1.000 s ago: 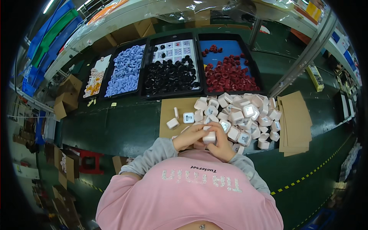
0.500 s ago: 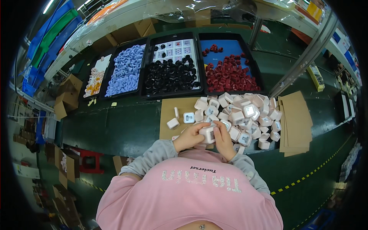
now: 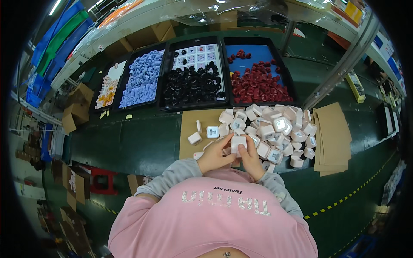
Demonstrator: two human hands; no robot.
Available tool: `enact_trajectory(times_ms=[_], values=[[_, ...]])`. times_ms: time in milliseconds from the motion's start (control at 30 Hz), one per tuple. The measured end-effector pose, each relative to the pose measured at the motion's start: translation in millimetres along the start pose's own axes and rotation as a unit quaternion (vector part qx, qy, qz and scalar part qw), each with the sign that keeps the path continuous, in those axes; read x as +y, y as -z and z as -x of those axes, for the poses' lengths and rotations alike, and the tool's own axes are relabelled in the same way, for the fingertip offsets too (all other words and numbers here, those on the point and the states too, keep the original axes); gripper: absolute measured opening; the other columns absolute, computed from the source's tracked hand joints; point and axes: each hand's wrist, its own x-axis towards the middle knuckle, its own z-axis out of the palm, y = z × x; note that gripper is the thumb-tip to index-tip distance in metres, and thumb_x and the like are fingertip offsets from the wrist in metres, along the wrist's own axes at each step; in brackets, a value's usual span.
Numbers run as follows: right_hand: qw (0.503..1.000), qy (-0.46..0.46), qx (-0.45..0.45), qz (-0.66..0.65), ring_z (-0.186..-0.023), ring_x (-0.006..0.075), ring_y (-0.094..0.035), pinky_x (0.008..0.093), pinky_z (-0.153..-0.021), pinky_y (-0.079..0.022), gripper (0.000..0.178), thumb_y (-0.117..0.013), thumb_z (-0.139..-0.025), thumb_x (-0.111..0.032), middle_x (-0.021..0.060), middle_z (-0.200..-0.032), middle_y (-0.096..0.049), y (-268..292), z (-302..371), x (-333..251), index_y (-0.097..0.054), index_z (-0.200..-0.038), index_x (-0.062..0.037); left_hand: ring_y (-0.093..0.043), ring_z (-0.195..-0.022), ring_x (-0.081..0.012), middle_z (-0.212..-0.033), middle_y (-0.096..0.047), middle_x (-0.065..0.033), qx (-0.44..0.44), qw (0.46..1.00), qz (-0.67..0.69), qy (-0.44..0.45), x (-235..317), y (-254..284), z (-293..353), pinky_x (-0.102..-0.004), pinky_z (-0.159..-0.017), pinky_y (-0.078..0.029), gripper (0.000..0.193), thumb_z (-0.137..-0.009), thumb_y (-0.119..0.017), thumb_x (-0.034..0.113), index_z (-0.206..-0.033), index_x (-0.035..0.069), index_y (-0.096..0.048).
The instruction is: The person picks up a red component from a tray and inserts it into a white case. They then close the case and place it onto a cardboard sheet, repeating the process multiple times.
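A small white case (image 3: 238,142) with rounded corners is held up between my two hands, its plain square face showing. My left hand (image 3: 211,155) grips its left side, and some of those fingers are hidden behind it. From the right, my right hand (image 3: 251,161) closes on the case with the thumb on its lower part. Just beyond and to the right lies a heap of similar pale pink-white cases (image 3: 266,131), some with dark labels or windows. A few stand apart at the left, including a case with a pale blue face (image 3: 212,132).
Along the back stand black trays of black parts (image 3: 189,84), red parts (image 3: 258,84) and lilac-blue parts (image 3: 142,79). A smaller tray of white and orange pieces (image 3: 105,92) is far left. Cardboard sheets (image 3: 333,139) lie right of the heap; a metal post (image 3: 333,79) rises behind them.
The case has been turned and raised a little between my hands. Its dark-marked side showed before; now a plain white face does. My fingers have shifted around it.
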Motion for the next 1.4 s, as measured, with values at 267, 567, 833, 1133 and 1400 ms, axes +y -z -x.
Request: enact_trajectory(times_ms=[267, 567, 833, 1133, 1400], values=[[0.979, 0.084, -0.018, 0.186, -0.096, 0.0222, -0.057, 0.0319, -0.083, -0.046, 0.047, -0.062, -0.089, -0.024, 0.0155, -0.108, -0.056, 3, -2, 11, -0.042, -0.122, 0.0014, -0.063, -0.074, -0.026, -0.09, -0.063, -0.0183, -0.022, 0.989, -0.144, 0.04, 40, 1, -2, -0.0331, -0.066, -0.05, 0.062, -0.074, -0.063, 0.014, -0.133, 0.004, -0.045], [0.997, -0.064, -0.042, 0.025, -0.064, 0.0193, -0.057, 0.0303, -0.056, -0.045, 0.04, -0.048, -0.096, -0.04, 0.0097, -0.081, -0.06, 16, -4, 8, -0.053, -0.104, -0.002, -0.064, -0.087, -0.0297, -0.1, -0.064, -0.0196, -0.108, 0.985, 0.043, 0.128, 24, 21, -8, -0.0316, -0.076, -0.051, 0.056, -0.078, -0.056, 0.013, -0.133, 0.006, -0.046], [0.961, -0.175, -0.039, -0.21, -0.047, 0.0117, -0.047, 0.0251, -0.04, -0.037, 0.053, -0.033, -0.097, -0.057, 0.0024, -0.071, -0.056, -2, -5, 3, -0.056, -0.093, -0.0096, -0.054, -0.099, -0.0312, -0.107, -0.058, -0.0082, -0.027, 0.951, -0.249, -0.18, 43, 17, -11, -0.0447, -0.089, -0.04, 0.033, -0.079, -0.062, 0.012, -0.112, 0.01, -0.061], [0.968, -0.168, -0.068, -0.172, -0.05, 0.0102, -0.046, 0.0227, -0.042, -0.039, 0.049, -0.028, -0.1, -0.052, 0.0028, -0.077, -0.053, 7, -3, 12, -0.05, -0.107, -0.0096, -0.058, -0.092, -0.0301, -0.101, -0.058, -0.0107, -0.06, 0.967, -0.239, -0.068, 35, 12, -15, -0.0376, -0.077, -0.047, 0.03, -0.08, -0.068, 0.02, -0.105, 0.006, -0.061], [0.976, -0.159, -0.052, -0.143, -0.046, 0.0094, -0.043, 0.0218, -0.039, -0.035, 0.049, -0.028, -0.1, -0.05, 0.0026, -0.074, -0.053, 5, -5, 13, -0.051, -0.108, -0.0085, -0.056, -0.09, -0.0299, -0.098, -0.055, -0.0115, -0.112, 0.959, -0.246, -0.086, 36, 17, -19, -0.0374, -0.078, -0.045, 0.028, -0.08, -0.069, 0.019, -0.1, 0.004, -0.057]])
